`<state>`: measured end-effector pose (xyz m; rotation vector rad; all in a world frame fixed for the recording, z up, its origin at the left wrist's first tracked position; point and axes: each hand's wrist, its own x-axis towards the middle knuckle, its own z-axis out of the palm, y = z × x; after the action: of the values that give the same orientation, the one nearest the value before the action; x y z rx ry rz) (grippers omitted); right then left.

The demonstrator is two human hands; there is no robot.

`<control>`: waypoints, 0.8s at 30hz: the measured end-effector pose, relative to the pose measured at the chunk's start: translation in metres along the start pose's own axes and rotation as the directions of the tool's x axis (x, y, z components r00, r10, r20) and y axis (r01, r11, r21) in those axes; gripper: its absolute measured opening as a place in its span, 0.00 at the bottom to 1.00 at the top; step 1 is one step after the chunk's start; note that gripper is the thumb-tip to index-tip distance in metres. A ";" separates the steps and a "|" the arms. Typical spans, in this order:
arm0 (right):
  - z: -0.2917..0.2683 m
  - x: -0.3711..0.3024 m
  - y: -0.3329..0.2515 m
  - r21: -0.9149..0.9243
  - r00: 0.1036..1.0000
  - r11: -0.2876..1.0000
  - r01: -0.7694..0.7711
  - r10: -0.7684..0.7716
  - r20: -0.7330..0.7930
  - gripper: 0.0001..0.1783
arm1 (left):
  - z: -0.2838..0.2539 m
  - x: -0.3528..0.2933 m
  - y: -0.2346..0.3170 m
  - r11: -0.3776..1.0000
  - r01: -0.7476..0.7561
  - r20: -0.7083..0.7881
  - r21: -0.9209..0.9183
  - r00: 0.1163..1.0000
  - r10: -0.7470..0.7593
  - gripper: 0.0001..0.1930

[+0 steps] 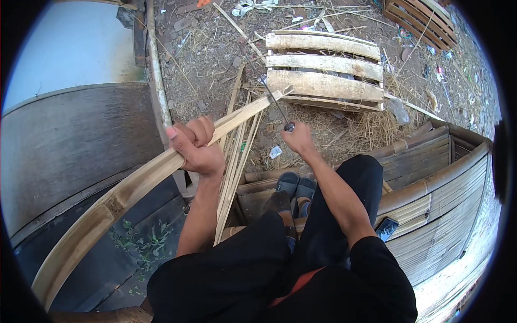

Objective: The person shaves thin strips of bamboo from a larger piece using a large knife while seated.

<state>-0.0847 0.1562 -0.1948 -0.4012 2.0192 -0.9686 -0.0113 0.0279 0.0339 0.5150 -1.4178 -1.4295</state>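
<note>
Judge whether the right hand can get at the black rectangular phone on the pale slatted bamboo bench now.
Probably not without letting go: the right hand grips a dark, thin-bladed metal tool. Otherwise the way looks free, the phone lying largely uncovered near the black sleeve.

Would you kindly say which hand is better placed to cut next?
Probably the right hand: it holds a knife across the bamboo strip near its end; the left hand grips the strip.
</note>
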 end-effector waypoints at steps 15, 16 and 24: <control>-0.035 -0.007 -0.022 -0.192 0.993 0.976 0.107 -0.094 0.077 0.22 | -0.011 -0.015 0.006 0.999 -0.052 0.206 -0.015 0.977 0.054 0.26; -0.039 -0.019 -0.043 -0.183 0.981 0.967 0.179 -0.161 0.108 0.22 | -0.014 -0.017 0.005 0.999 -0.052 0.235 -0.017 0.971 0.054 0.25; -0.039 0.034 0.084 -0.292 0.950 0.904 -0.312 0.304 -0.073 0.23 | -0.008 -0.023 0.005 0.996 -0.069 0.300 -0.065 0.950 0.086 0.25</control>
<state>-0.1309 0.2105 -0.2634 -0.2189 2.1778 -0.4739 0.0067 0.0451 0.0291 0.2075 -1.6164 -1.5249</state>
